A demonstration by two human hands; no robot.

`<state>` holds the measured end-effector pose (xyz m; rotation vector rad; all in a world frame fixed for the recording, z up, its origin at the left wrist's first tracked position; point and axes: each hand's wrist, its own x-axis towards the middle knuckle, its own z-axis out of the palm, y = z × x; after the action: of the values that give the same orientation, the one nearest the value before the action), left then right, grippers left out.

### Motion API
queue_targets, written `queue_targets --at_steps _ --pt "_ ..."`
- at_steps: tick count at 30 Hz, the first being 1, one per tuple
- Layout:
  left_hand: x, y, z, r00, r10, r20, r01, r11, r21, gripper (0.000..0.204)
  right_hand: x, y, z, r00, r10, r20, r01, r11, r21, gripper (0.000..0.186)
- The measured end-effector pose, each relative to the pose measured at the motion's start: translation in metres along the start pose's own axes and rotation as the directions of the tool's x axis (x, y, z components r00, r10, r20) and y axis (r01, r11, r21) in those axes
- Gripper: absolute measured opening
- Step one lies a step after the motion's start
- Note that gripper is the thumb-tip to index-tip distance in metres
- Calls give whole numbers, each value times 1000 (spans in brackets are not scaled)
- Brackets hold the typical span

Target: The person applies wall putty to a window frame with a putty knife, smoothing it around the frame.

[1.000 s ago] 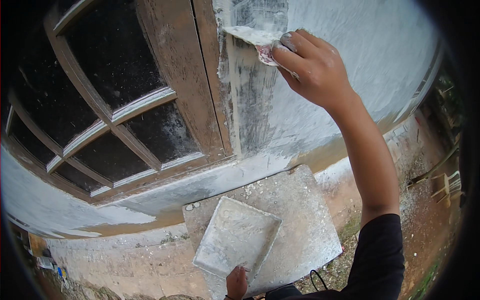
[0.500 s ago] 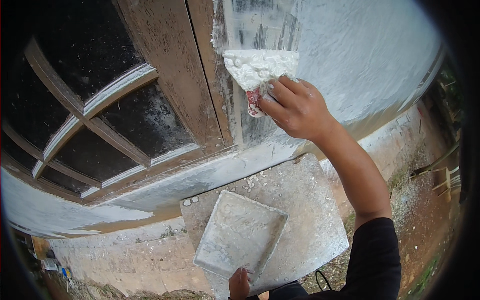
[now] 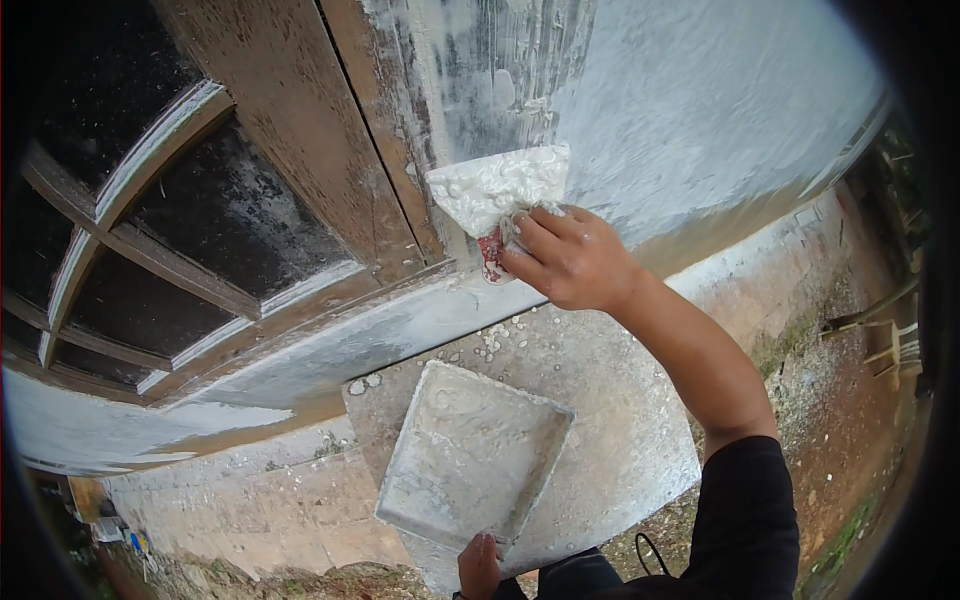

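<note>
Wall (image 3: 700,130): one, pale blue-grey, with one streaked, darker strip (image 3: 490,80) beside the joinery. Window frame (image 3: 290,110): one, brown timber, weathered, holding several dark panes (image 3: 230,205). Counter (image 3: 630,430): one, grey, straight-edged, spotted white. Tray (image 3: 540,470): one, on the counter, rectangular and shallow; contents are a thin, uneven smear of whitish residue (image 3: 465,455). Hands: two. Right hand (image 3: 570,255) is closed on the scraper (image 3: 498,195), knuckles spattered. Left hand (image 3: 479,565) has fingertips over the tray's near rim; whether it grips cannot be told. Scraper: one, wide blade loaded with wet, lumpy white paste (image 3: 510,178); handle red, white-spotted. Located at the strip's lower part, near the window frame; blade contact undetermined.
</note>
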<state>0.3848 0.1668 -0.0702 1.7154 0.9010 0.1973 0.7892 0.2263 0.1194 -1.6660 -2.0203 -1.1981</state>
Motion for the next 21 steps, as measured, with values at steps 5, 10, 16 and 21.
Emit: queue_targets --at_steps 5,10,16,21 --pt "0 14 5 995 -81 53 76 993 90 33 -35 -26 24 994 5 111 -17 994 109 16" --pt "-2 24 11 984 -179 19 179 983 -30 33 -76 -50 47 995 35 93 -46 992 120 16" --pt "-6 22 9 988 -155 15 155 988 -8 32 -94 -63 36 905 416 87 -425 874 238 27" --pt "-3 41 8 983 -183 15 184 982 -35 33 -72 -73 24 120 980 159 -396 -99 913 19"
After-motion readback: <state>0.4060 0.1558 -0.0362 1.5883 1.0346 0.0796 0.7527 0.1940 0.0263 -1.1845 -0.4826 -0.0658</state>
